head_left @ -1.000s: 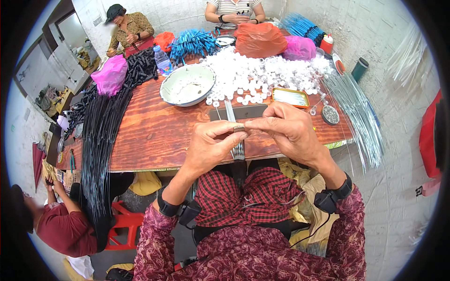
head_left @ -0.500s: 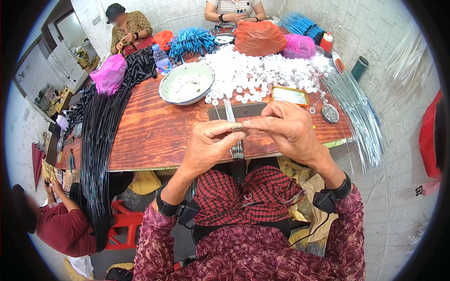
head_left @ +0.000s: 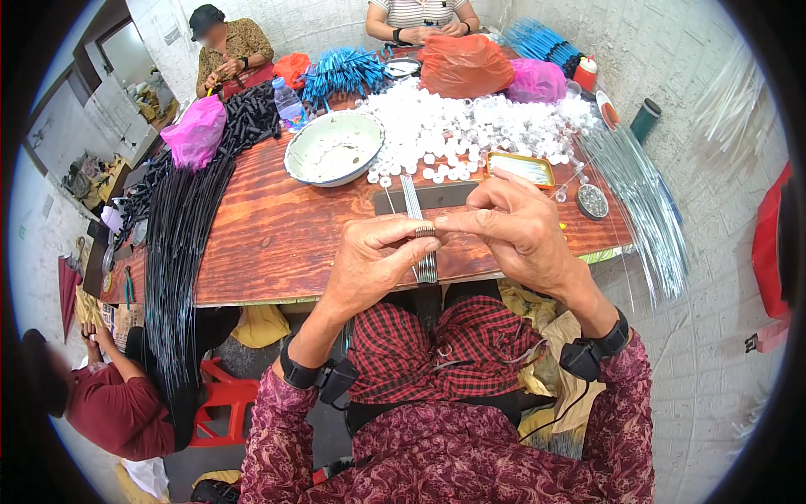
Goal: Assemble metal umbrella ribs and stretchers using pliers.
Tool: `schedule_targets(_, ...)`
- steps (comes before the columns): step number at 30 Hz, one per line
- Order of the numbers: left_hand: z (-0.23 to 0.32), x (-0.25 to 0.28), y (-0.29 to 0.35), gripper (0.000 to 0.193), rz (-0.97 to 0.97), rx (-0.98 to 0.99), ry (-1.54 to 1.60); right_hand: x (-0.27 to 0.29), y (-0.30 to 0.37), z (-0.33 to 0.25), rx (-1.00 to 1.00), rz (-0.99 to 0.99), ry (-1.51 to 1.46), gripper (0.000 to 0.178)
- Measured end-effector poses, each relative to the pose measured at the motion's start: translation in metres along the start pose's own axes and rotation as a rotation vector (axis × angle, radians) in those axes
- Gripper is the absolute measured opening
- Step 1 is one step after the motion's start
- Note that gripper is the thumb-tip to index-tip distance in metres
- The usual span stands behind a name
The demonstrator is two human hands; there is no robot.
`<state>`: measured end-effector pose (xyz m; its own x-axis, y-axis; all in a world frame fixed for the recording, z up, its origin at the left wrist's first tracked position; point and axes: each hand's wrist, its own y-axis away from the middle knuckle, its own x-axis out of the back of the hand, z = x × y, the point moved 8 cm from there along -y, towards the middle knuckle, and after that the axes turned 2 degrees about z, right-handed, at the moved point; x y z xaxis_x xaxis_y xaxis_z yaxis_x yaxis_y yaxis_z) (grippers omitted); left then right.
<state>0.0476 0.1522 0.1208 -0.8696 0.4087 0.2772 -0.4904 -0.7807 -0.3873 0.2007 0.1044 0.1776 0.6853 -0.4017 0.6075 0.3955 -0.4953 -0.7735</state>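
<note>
Above the table's near edge, my left hand (head_left: 376,256) pinches a short row of small, dark metal pieces that look like springs (head_left: 426,232) between thumb and forefinger. My right hand (head_left: 525,231) meets the row's right end with its thumb and forefinger pressed together; whatever is between them is too small to make out. Its other fingers are curled. A bundle of thin metal rods (head_left: 410,197) runs beneath the hands and across a dark grey flat bar (head_left: 449,196). One more thin rod lies just left of the bundle.
White plastic caps (head_left: 470,126) are heaped beyond my hands, beside an enamel basin (head_left: 334,149). A yellow-rimmed tin (head_left: 520,170), a round dish of small metal parts (head_left: 592,202) and wire rods (head_left: 642,210) lie right. Black rods (head_left: 189,244) hang over the left edge. Three other people sit around.
My two hands stay together at the row of small metal pieces, with hardly any shift. The right hand's upper fingers lift slightly.
</note>
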Motion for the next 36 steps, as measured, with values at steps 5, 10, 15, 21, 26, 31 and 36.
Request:
schedule_targets(5, 0.001, 0.0, 0.0, 0.021, 0.002, -0.008, -0.005, -0.001, -0.001, 0.0, -0.037, -0.022, -0.039, 0.029)
schedule_targets(10, 0.002, -0.001, 0.0, 0.019, -0.009, 0.018, 0.012, 0.0, -0.001, -0.003, -0.038, 0.001, -0.05, 0.029)
schedule_targets(15, 0.003, -0.001, 0.002, 0.018, -0.009, -0.016, 0.027, -0.002, 0.003, 0.001, -0.085, 0.007, -0.112, 0.032)
schedule_targets(21, 0.003, -0.001, 0.0, 0.018, -0.02, -0.017, 0.018, -0.002, 0.003, 0.002, -0.108, 0.006, -0.146, 0.034)
schedule_targets(26, 0.002, -0.002, 0.001, 0.019, -0.043, -0.052, -0.044, -0.002, 0.004, 0.0, -0.088, -0.002, -0.127, 0.034)
schedule_targets(31, 0.005, -0.003, 0.0, 0.021, -0.002, -0.054, 0.049, 0.0, 0.004, 0.0, -0.096, 0.008, -0.144, 0.032)
schedule_targets(36, 0.007, -0.003, 0.001, 0.021, 0.004, -0.063, 0.03, 0.001, 0.004, -0.005, -0.07, 0.014, -0.114, 0.032)
